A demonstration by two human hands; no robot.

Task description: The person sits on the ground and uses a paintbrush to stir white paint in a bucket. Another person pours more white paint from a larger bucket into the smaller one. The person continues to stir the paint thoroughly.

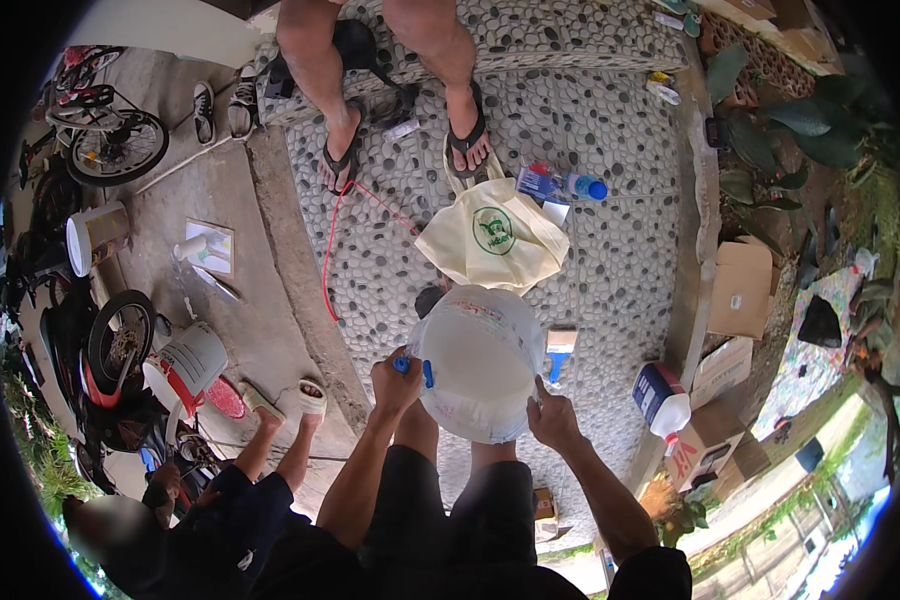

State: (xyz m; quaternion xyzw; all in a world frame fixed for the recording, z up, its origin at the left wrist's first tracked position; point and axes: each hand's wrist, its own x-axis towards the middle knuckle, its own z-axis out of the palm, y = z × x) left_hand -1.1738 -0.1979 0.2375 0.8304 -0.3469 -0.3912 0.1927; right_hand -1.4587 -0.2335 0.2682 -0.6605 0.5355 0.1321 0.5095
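A whitish plastic bucket (475, 385) is in front of me between my knees, above the pebbled floor, its wall marked with faint smears. My left hand (395, 385) grips its left side, fingers closed around a small blue piece (428, 374) at the edge; whether this is a handle or a separate tool I cannot tell. My right hand (553, 417) pinches the bucket's right edge, thumb up along the wall. Just beyond the bucket lies a cream tote bag (495, 235) with a green round print. To its right a paintbrush (560, 355) with a blue handle rests on the floor.
A person's feet in flip-flops (467, 135) stand opposite, near a blue box (540, 183) and a blue-capped bottle (587, 187). A red cord (328, 260) crosses the floor. A large bottle (662, 402) and cardboard boxes (742, 290) lie right; a white-and-red pail (187, 365) and another person sit left.
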